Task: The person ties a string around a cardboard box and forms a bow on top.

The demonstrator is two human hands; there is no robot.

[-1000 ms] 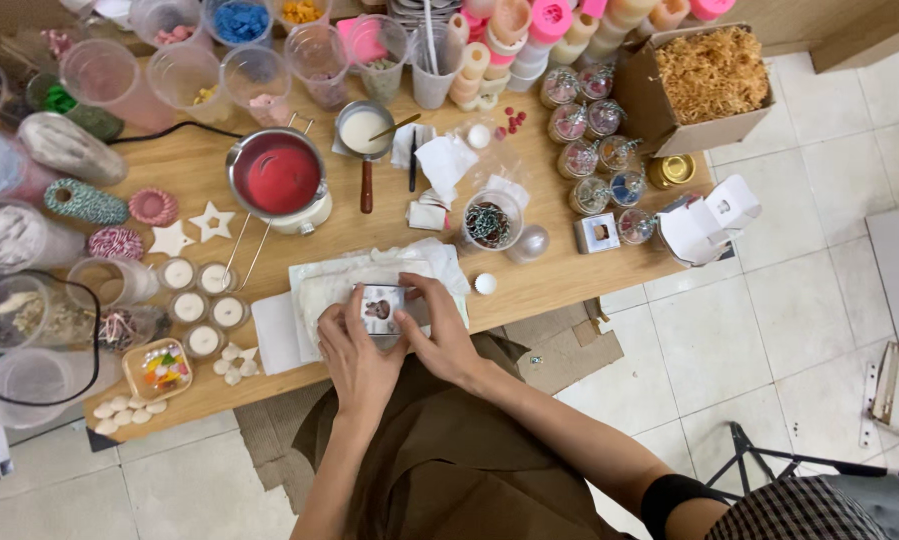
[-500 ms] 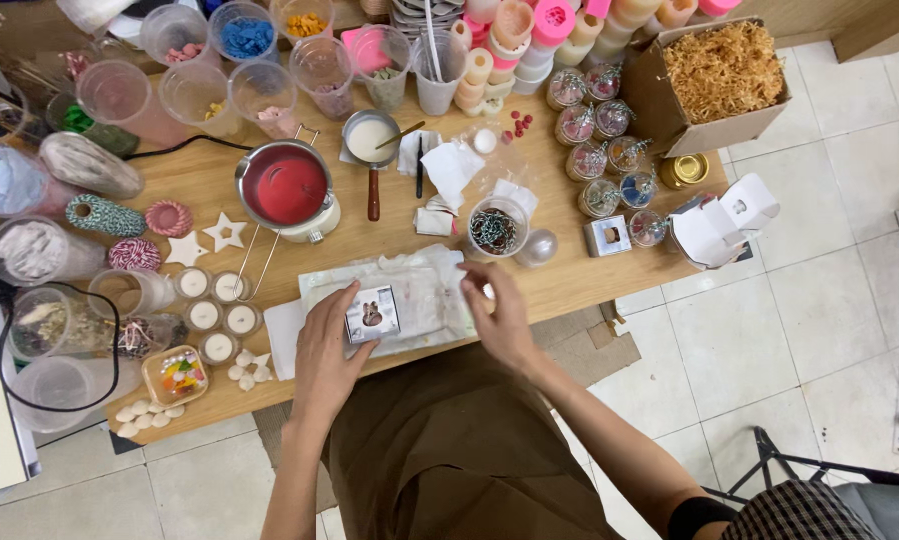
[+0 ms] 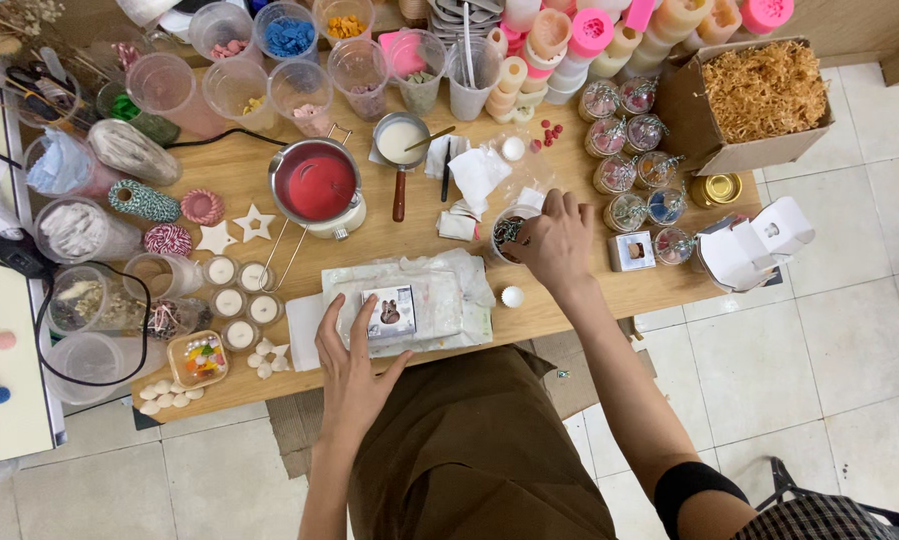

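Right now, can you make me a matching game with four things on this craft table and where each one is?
Things:
1. small square box
2. clear cup
3. red pot
4. cardboard box

Places or states:
A. full of straw-coloured shreds
B. under the right hand
C. beside the star shapes
D. held by the left hand

Pairs: 1-D, 2-B, 3-C, 4-A
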